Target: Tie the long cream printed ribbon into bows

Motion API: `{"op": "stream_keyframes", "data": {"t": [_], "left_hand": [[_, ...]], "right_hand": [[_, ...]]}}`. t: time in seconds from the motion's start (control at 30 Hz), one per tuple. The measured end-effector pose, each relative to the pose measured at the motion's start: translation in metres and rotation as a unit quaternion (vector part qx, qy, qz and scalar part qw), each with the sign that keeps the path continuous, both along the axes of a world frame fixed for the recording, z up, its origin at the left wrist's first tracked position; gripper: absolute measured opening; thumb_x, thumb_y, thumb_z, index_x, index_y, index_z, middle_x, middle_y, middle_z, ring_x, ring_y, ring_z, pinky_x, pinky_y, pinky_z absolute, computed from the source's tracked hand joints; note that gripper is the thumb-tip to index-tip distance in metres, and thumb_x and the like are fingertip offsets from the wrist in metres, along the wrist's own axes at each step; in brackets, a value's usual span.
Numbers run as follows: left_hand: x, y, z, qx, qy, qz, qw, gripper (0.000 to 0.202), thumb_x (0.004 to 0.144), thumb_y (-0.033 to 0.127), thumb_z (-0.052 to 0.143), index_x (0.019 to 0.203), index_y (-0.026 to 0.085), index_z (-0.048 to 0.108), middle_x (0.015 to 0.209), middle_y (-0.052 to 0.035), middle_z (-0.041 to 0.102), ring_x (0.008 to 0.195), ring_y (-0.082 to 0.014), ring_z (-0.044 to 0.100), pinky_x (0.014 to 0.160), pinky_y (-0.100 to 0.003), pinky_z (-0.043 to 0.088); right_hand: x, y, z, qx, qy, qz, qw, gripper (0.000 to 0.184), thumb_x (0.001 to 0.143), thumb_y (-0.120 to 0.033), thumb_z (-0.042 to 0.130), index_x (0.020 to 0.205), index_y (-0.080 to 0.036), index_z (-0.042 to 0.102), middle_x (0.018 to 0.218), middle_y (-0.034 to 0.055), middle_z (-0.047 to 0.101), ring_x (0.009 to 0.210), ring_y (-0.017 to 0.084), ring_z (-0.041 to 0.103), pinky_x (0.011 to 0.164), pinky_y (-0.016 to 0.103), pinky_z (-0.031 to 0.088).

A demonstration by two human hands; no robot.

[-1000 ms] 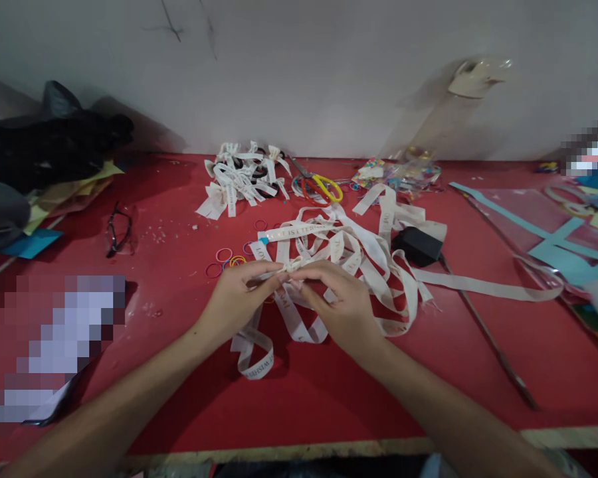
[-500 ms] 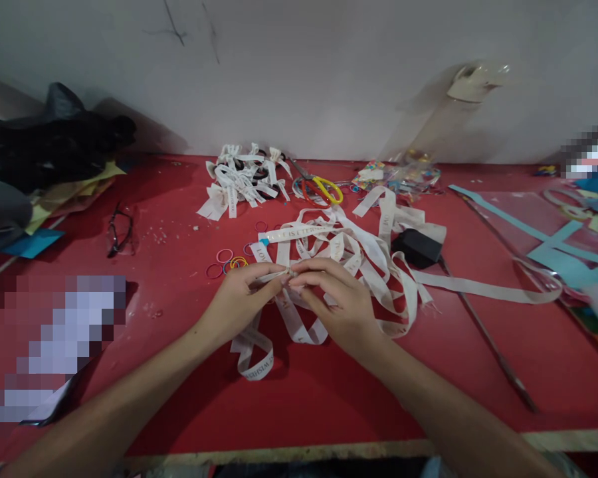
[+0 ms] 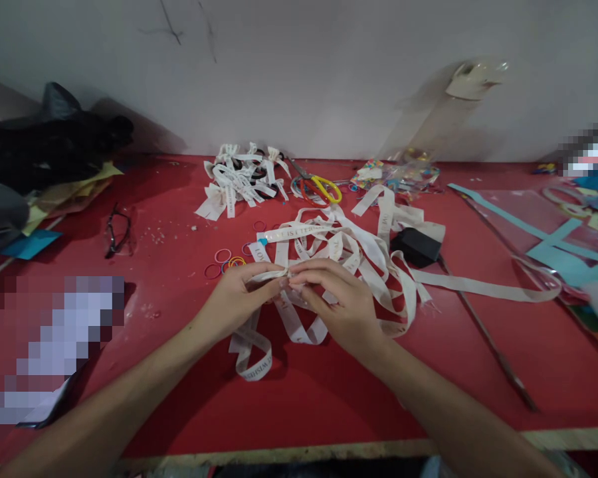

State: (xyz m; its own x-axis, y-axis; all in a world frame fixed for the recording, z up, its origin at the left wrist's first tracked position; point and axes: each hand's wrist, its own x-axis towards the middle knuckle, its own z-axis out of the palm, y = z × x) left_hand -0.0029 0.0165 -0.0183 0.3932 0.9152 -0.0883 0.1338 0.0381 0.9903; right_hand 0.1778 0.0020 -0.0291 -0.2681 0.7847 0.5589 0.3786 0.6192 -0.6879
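Note:
My left hand (image 3: 244, 290) and my right hand (image 3: 341, 295) meet at the middle of the table, fingertips almost touching. Between them they pinch a white printed ribbon (image 3: 254, 366), gathered at the fingertips; one end hangs in a loop below my left hand. The exact fold at the fingers is partly hidden. Behind and to the right spreads a tangle of the same lettered ribbon (image 3: 373, 272). Several coloured elastic bands (image 3: 222, 256) lie just beyond my left hand.
Yellow-and-red-handled scissors (image 3: 327, 189) lie at the back beside a pile of tied ribbon pieces (image 3: 244, 179). Eyeglasses (image 3: 118, 232) rest at left. On the right are a black block (image 3: 417, 246), a thin rod (image 3: 493, 352) and light-blue strips (image 3: 513, 216).
Both hands keep their pinch at the same spot, with only slight finger movement on the ribbon. The whole view has shifted very slightly.

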Motion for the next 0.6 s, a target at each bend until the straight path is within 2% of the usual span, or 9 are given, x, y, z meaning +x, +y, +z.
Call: {"op": "stream_keyframes", "data": {"t": [0.13,0.33,0.6], "left_hand": [[0.0005,-0.0007,0.0043,0.032,0.057,0.016,0.998,0.014,0.083,0.029,0.056,0.08,0.017,0.064,0.067,0.0036,0.062,0.06,-0.0067,0.056,0.059,-0.016,0.044],[0.0012,-0.0009,0.0093,0.134,0.159,0.02,0.978,0.014,0.084,0.025,0.053,0.084,0.017,0.064,0.067,0.003,0.061,0.061,-0.0074,0.054,0.06,-0.017,0.041],[0.0003,0.0004,0.0097,0.053,0.085,0.007,0.995,0.015,0.082,0.027,0.055,0.081,0.015,0.063,0.064,0.0035,0.058,0.057,-0.0068,0.053,0.055,-0.016,0.042]], "right_hand": [[-0.0001,0.0004,-0.0007,0.009,-0.014,0.004,1.0,0.014,0.084,-0.01,0.057,0.091,-0.019,0.064,0.097,0.004,0.065,0.094,0.012,0.06,0.084,0.028,0.05],[-0.0006,0.001,-0.0021,0.022,-0.042,0.008,0.999,0.013,0.085,-0.011,0.057,0.092,-0.019,0.063,0.098,0.0035,0.063,0.096,0.012,0.058,0.087,0.026,0.048],[-0.001,-0.0005,-0.0008,0.012,-0.037,0.012,0.999,0.014,0.085,-0.011,0.057,0.092,-0.02,0.063,0.096,0.0027,0.063,0.094,0.012,0.059,0.085,0.025,0.048]]}}
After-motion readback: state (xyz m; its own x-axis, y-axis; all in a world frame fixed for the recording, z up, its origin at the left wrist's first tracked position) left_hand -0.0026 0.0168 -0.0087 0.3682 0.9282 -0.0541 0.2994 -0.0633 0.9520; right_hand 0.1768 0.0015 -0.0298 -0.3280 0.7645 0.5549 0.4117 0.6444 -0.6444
